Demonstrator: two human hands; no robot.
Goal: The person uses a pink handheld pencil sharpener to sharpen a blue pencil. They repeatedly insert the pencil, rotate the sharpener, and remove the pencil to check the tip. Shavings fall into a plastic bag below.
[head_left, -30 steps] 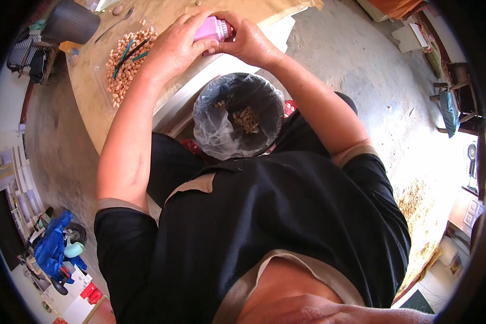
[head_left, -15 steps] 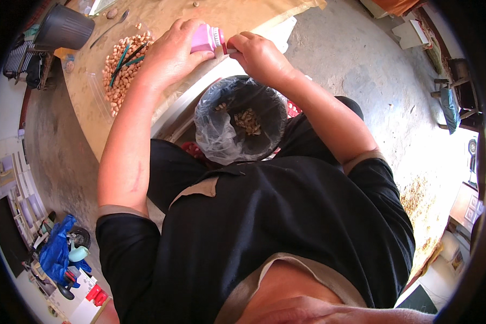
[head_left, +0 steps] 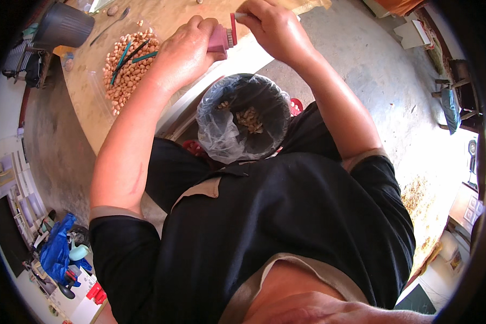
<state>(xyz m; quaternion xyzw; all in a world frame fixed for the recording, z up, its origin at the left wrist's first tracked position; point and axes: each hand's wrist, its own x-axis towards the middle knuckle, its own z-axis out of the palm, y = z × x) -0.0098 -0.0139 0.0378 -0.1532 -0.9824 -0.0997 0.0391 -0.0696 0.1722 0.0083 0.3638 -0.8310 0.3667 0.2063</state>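
Risk, spill: the bag-lined bucket [head_left: 243, 116] sits in the person's lap, directly under both hands. A shift of the legs could tip it and scatter the shelled nuts [head_left: 249, 117] inside onto the concrete floor [head_left: 372, 70].
Risk, dropped piece: the small pale piece [head_left: 240, 15] is held only at the fingertips, above the table edge. A slip would likely send it to the floor rather than into the bucket.
Risk, tool slip: the pink tool [head_left: 221, 39] is gripped by one end. Force applied off-line could drive its ridged end against the right hand's fingers.
Left hand [head_left: 184, 51]: fingers curled fully closed around the pink tool's body; ridged end points toward the right hand.
Right hand [head_left: 272, 27]: thumb and forefinger pinched nearly closed on the small pale piece, just beside the tool's tip; remaining fingers folded.
Supply: pile of peanuts [head_left: 125, 67] on the wooden table [head_left: 92, 113], with green sticks [head_left: 127, 54] lying across it, left of the left hand.
Nearby: grey pot [head_left: 63, 26] at the table's far left corner.
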